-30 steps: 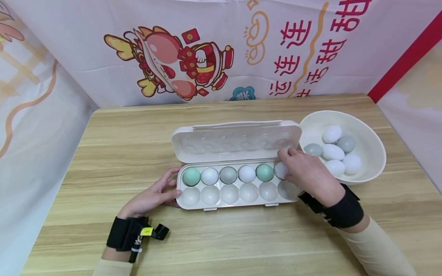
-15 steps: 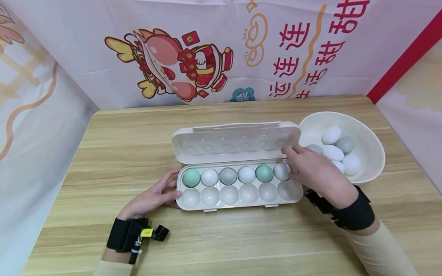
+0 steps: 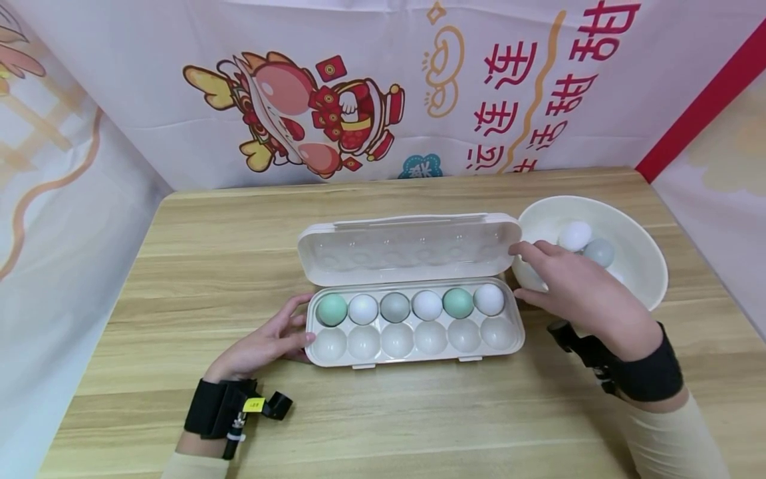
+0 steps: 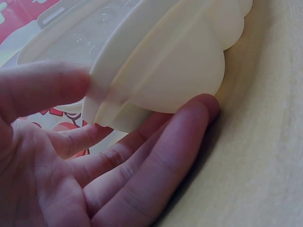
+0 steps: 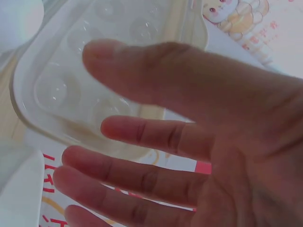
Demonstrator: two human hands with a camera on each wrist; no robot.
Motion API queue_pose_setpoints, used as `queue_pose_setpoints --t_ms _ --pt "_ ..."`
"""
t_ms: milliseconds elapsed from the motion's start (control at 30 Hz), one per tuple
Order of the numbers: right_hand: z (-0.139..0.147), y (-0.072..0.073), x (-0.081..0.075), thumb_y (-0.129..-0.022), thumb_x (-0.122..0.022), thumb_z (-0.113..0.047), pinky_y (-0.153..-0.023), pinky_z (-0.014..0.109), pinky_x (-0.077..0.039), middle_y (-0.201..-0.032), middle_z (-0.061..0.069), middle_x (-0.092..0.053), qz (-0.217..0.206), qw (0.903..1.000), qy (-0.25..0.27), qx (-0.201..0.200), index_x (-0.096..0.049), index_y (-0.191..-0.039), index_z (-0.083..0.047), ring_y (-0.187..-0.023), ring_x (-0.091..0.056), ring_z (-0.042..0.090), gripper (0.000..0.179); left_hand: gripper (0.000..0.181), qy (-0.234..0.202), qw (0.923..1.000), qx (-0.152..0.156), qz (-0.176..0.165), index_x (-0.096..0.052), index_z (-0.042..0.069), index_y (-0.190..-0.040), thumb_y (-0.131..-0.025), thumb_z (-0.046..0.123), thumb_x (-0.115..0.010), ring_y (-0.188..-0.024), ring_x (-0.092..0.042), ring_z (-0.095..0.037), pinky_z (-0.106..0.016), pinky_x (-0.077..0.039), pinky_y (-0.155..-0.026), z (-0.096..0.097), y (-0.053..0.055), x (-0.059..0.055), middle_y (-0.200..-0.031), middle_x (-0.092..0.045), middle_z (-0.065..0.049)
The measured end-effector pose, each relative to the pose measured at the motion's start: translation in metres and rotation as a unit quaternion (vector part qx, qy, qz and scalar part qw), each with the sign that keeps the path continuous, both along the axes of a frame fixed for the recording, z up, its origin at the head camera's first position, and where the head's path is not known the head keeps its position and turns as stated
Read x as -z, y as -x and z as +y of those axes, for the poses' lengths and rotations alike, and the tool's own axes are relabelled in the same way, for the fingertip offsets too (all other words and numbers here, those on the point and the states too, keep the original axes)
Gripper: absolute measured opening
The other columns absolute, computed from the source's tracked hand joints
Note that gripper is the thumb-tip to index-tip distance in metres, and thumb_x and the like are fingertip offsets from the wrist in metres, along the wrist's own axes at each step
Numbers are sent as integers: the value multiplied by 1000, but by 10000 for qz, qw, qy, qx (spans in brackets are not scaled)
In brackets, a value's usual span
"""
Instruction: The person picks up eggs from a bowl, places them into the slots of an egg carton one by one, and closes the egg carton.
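Observation:
A white plastic egg carton (image 3: 397, 340) stands on the table with its lid (image 3: 407, 253) tipped back. Its back row holds white, grey and green eggs; a white egg (image 3: 489, 299) occupies the right end. Bare cups form the front row. My left hand (image 3: 269, 340) grips the carton's left end, thumb (image 4: 47, 87) at the rim and fingers curled around the side and underneath. Just right of the carton, my right hand (image 3: 583, 289) hovers over the near-left part of a cream bowl (image 3: 646, 266). Its fingers (image 5: 137, 177) are spread and hold nothing.
Inside the bowl, a white egg (image 3: 576, 235) and a grey egg (image 3: 599, 253) show; the right hand covers others. The bowl sits close against the carton's right side. A printed cloth (image 3: 455, 80) hangs behind the wooden table (image 3: 227, 246).
My right hand has let go of the white egg in the back row's right-end cup and moved right, over the bowl. The left hand has stayed at the carton.

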State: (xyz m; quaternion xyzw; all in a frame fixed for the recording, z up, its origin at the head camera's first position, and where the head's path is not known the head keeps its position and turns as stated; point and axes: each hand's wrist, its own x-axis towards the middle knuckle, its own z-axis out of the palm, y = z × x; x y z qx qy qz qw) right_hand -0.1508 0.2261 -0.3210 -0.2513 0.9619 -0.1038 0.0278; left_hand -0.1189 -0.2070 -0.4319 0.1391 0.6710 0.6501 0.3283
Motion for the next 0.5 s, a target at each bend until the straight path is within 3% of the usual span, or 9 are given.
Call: queue_pose_setpoints --t_ms 200,500 --pt "9 1 -4 -77 -73 -19 -74 53 -52 -114 27 -58 -276 9993 201 160 -46 -124 -2 -92 -59 35 57 62 -3 10000 -4 8 -9 17 -144 -96 9 -47 -102 -57 -37 -46 -55 -80 0 0 1 -139 -28 -35" --pt "18 4 -4 -78 -72 -20 -75 55 -51 -111 28 -58 63 9994 340 31 -46 -121 0 -89 -60 37 54 62 -7 10000 -11 14 -10 18 -144 -95 10 -48 -102 -57 -37 -47 -54 -80 0 0 2 -140 -28 -35"
